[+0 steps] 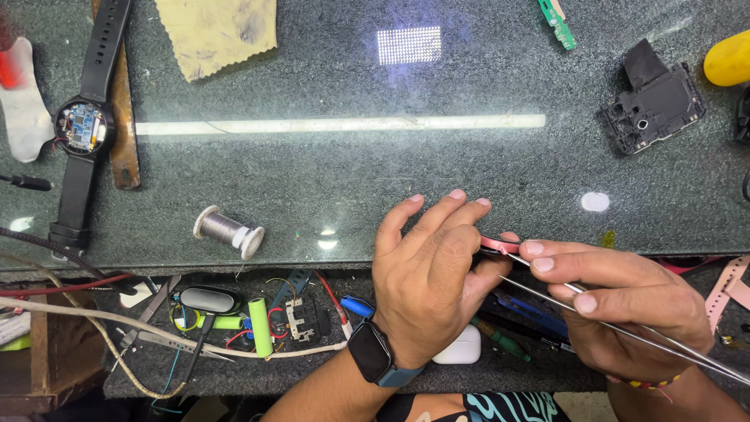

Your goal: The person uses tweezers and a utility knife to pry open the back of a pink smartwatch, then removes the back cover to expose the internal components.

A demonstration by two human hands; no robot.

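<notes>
My left hand (432,273) curls around a small pink device (498,244) and holds it at the front edge of the glass-topped bench (351,168); most of the device is hidden by the fingers. My right hand (625,301) grips metal tweezers (617,324), with their tips at the pink device. A dark smartwatch (369,352) sits on my left wrist.
An opened round watch (81,125) on a black strap lies far left. A solder wire spool (228,230) sits left of my hands. A yellow cloth (219,30) and a black plastic housing (652,101) lie at the back. Below the glass are green cylindrical cells (260,327), wires and pink straps (730,289).
</notes>
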